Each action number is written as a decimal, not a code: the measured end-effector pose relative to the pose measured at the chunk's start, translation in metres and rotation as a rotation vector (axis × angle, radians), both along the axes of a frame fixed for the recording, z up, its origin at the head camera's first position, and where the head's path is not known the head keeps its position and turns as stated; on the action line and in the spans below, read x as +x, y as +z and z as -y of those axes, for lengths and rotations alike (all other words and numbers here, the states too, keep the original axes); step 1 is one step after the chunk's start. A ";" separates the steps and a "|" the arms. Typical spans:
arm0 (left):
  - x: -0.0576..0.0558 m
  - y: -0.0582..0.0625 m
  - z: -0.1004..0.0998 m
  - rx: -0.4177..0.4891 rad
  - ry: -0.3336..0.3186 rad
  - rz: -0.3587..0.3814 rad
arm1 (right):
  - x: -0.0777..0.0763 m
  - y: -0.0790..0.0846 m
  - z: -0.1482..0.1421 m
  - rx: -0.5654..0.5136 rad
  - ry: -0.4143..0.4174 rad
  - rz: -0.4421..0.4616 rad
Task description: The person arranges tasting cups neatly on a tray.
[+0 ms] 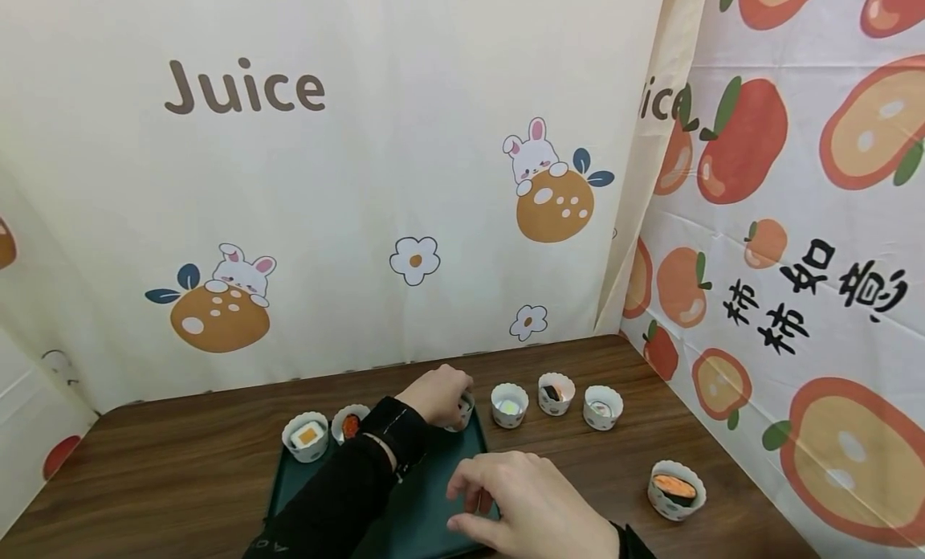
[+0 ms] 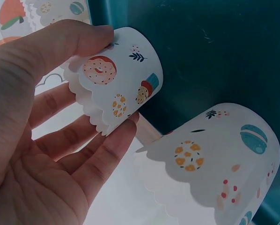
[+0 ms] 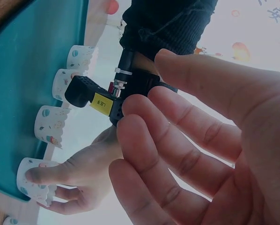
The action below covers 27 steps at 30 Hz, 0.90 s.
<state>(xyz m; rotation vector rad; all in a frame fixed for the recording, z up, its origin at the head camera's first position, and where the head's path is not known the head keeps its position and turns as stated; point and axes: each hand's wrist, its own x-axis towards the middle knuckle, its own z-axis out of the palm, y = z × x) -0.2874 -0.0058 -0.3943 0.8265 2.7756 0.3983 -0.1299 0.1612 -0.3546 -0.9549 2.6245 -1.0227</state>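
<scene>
My left hand (image 1: 437, 394) grips a patterned paper cup (image 2: 116, 77) at the far right corner of the dark green tray (image 1: 433, 495). In the left wrist view the thumb lies on one side of the cup and fingers touch its scalloped rim. Another such cup (image 2: 224, 164) stands close beside it on the tray. Further left are a cup with a white and orange piece (image 1: 307, 437) and a cup with an orange-red topped piece (image 1: 345, 422), partly behind the left arm. My right hand (image 1: 535, 503) hovers over the tray's right side, fingers loosely bent, holding nothing.
Right of the tray on the wooden table (image 1: 578, 463) stand three cups in a group: one with a pale green piece (image 1: 509, 406), one with a dark-wrapped piece (image 1: 556, 394), one with a whitish piece (image 1: 602, 407). A cup with orange-topped sushi (image 1: 676, 490) is nearer. Printed curtains (image 1: 412, 141) hang behind.
</scene>
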 end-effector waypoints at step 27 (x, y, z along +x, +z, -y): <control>0.002 -0.004 0.000 -0.012 -0.019 -0.050 | -0.002 -0.004 -0.002 0.006 0.019 -0.014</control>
